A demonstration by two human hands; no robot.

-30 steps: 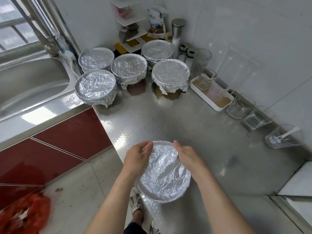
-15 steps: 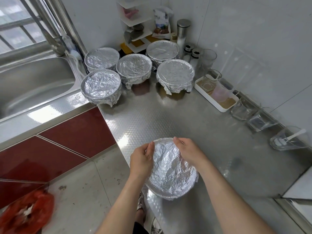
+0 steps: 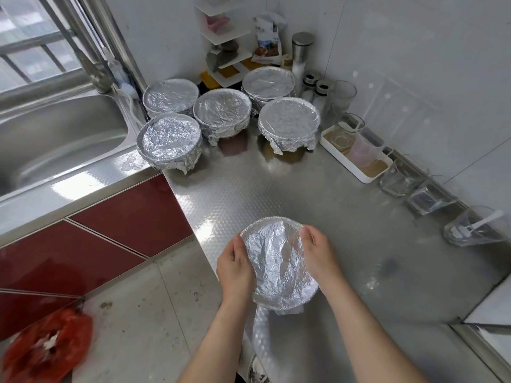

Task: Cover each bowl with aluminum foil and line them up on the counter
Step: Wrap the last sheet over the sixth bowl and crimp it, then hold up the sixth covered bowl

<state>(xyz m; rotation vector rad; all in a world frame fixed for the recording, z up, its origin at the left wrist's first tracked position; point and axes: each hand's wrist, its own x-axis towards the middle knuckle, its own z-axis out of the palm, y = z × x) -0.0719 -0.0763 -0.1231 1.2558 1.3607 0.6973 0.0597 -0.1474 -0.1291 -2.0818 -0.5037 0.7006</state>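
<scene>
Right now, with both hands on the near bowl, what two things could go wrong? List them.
1. The bowl sits at the edge of the counter, above the floor; a slip of the left hand or right hand could tip it off.
2. Fingers press the crinkled foil at the rim; it may tear.

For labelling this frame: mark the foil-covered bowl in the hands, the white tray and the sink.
held bowl (image 3: 276,261): head view, middle of its foil cover.
white tray (image 3: 345,165): head view, its near wall.
sink (image 3: 55,139): head view, bare basin floor.
</scene>
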